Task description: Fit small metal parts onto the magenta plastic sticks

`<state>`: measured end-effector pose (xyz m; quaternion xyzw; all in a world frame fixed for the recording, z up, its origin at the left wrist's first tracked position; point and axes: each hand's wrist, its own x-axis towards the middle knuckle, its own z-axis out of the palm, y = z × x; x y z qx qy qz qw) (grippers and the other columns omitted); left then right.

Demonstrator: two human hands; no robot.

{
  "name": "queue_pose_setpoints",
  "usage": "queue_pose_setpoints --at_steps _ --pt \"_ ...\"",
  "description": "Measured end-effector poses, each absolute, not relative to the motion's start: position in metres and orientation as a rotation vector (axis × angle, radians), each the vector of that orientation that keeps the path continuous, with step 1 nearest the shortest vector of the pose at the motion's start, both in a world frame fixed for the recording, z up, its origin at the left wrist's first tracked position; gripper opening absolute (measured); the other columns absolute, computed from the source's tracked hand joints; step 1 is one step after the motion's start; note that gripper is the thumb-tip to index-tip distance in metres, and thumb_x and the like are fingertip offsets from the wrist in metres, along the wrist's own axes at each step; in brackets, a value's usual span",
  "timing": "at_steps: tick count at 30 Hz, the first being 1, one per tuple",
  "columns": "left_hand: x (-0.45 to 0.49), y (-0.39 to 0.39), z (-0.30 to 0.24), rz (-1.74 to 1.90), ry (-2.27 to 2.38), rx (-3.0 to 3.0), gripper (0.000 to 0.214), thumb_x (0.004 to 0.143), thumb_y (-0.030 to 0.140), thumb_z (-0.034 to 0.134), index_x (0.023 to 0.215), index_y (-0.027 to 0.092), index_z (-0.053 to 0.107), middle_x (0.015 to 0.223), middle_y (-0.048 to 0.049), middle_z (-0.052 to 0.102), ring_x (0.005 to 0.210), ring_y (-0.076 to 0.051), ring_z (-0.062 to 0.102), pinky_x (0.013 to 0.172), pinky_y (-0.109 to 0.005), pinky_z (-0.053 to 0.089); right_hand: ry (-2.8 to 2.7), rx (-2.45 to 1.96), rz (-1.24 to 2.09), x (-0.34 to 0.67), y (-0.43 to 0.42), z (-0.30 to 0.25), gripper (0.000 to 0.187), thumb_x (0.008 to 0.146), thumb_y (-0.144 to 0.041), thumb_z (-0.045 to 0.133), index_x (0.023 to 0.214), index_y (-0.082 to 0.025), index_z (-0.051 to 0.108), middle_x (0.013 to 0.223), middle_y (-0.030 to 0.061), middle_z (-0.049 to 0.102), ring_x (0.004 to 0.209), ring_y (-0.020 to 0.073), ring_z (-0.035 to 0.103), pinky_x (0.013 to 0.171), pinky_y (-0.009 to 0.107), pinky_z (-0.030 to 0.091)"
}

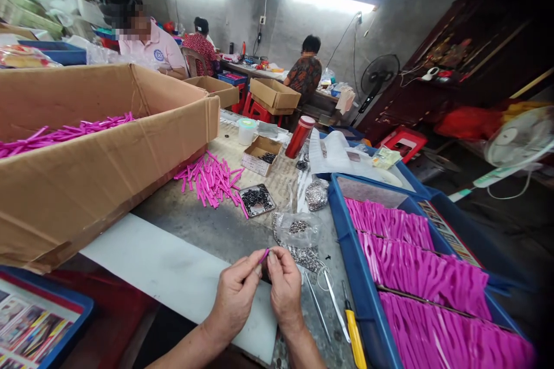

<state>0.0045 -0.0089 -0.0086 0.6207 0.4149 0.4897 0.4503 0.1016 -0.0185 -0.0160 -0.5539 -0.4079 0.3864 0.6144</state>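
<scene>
Over the near edge of the bench my left hand (pixel 236 291) pinches a small magenta plastic piece (pixel 264 256) between thumb and forefinger. My right hand (pixel 284 288) meets it there, thumb and finger closed at the far end of the piece; what lies between those fingertips is hidden. Beneath both hands is a pale sheet (pixel 194 277). Ahead lie a heap of magenta plastic pieces (pixel 212 180) and a shallow tray of small black parts (pixel 257 200). Bags of small metal parts (pixel 298 236) lie just beyond my right hand.
Tweezers (pixel 317 307) and a yellow-handled screwdriver (pixel 355 339) lie right. A blue crate (pixel 363 305) holds rows of magenta parts. A big cardboard box (pixel 173 153) stands left. Behind are a red flask (pixel 300 137), a small carton (pixel 255 162) and several seated people.
</scene>
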Motion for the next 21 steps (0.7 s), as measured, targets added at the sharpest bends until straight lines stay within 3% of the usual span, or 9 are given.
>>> queue_pose_setpoints --at_steps 10,21 --pt "0.0047 -0.0094 -0.0104 1.169 1.019 1.498 0.027 0.073 0.016 0.050 0.098 0.018 0.062 0.095 -0.0060 0.065 0.082 -0.017 0.061 0.073 -0.026 0.050 -0.980 -1.312 0.856 0.1006 -0.0190 -0.0107 0.028 0.078 -0.039 0.040 0.059 -0.018 0.043 0.051 -0.0049 0.035 0.047 0.0095 0.035 0.046 0.021 0.031" --pt "0.0041 -0.0096 -0.0076 1.193 1.011 1.502 0.028 0.074 0.014 0.050 0.099 0.017 0.062 0.095 -0.0062 0.065 0.080 -0.017 0.062 0.070 -0.025 0.051 -0.913 -1.253 0.917 0.1030 -0.0177 -0.0135 0.016 0.073 -0.034 0.049 0.071 -0.018 0.048 0.059 -0.0041 0.043 0.052 0.0093 0.039 0.049 0.021 0.034"
